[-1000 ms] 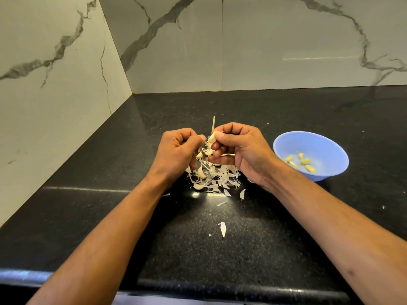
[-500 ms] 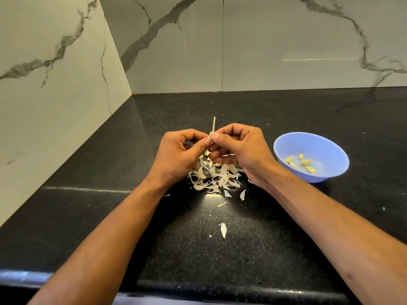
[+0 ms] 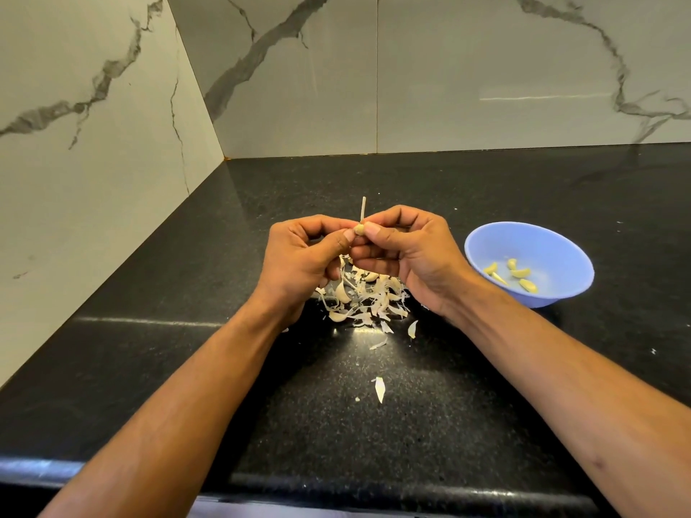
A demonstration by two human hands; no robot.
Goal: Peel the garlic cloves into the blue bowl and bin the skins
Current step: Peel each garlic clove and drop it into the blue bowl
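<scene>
- The left hand (image 3: pixel 299 257) and right hand (image 3: pixel 407 252) meet above the black counter (image 3: pixel 448 424), thumbs and curled fingers pinching one garlic clove (image 3: pixel 359 229) between them.
- A thin pale stem (image 3: pixel 363 208) stands up just behind the clove.
- A heap of garlic skins (image 3: pixel 368 297) lies on the counter below the hands, with one loose skin (image 3: pixel 380 389) nearer.
- The blue bowl (image 3: pixel 561 241) sits to the right, holding four peeled cloves (image 3: pixel 519 273).

My black speckled counter (image 3: pixel 486 405) carries a heap of garlic skins (image 3: pixel 364 297) at centre and the blue bowl (image 3: pixel 553 241) at three o'clock.
</scene>
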